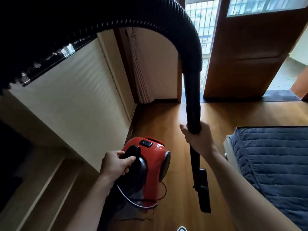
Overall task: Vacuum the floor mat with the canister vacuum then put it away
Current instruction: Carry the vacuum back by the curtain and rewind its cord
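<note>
Ribbed black hose (188, 30), 1 only, arcs closest to the head cam from 10 to 1 o'clock, then drops into 1 black wand (193, 114). R hand (198, 139), 4 o'clock, is wrapped tight round that wand; 1 floor nozzle (204, 189) hangs below at 5. L hand (116, 165), 7 o'clock, has fingers curled on the black handle (131, 152) of 1 red canister vacuum (150, 157) at 6, over wood floor (166, 122). 1 blue quilt (275, 155) at 4; 1 wood door (246, 55) at 1.
</note>
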